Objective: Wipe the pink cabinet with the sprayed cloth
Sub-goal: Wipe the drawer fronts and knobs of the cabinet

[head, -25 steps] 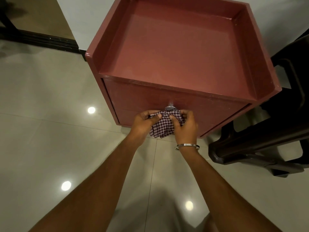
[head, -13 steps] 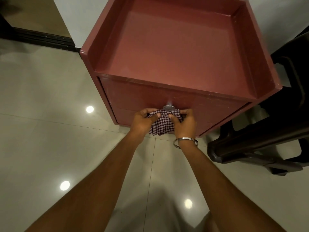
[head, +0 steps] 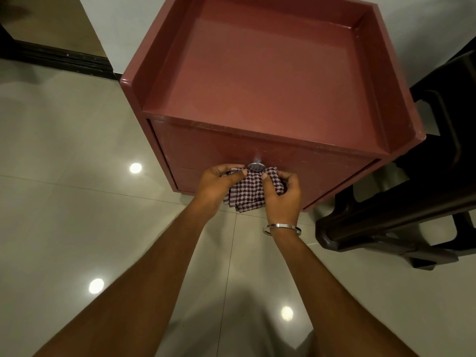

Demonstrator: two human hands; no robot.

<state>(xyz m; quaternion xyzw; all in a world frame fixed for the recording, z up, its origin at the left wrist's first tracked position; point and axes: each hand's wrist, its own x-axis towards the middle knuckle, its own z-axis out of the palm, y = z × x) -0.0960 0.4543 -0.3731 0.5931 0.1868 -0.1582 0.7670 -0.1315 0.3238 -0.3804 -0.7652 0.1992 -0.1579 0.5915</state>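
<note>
The pink cabinet (head: 257, 81) stands on the tiled floor, seen from above, with a raised rim around its flat top and a round metal knob (head: 255, 166) on its front. A checked purple-and-white cloth (head: 248, 193) is bunched just below the knob, in front of the drawer face. My left hand (head: 217, 185) grips the cloth's left side with the thumb on top. My right hand (head: 282, 195), with a metal bangle at the wrist, pinches its right side. Part of the cloth is hidden behind my fingers.
A dark plastic chair (head: 417, 191) stands close against the cabinet's right side. A white wall (head: 121, 27) runs behind the cabinet, and a dark door threshold (head: 59, 57) lies at the far left. Glossy tiles (head: 77, 228) reflect ceiling lights.
Both hands have kept hold of the cloth below the knob, shifting their grip slightly. The view has moved a little.
</note>
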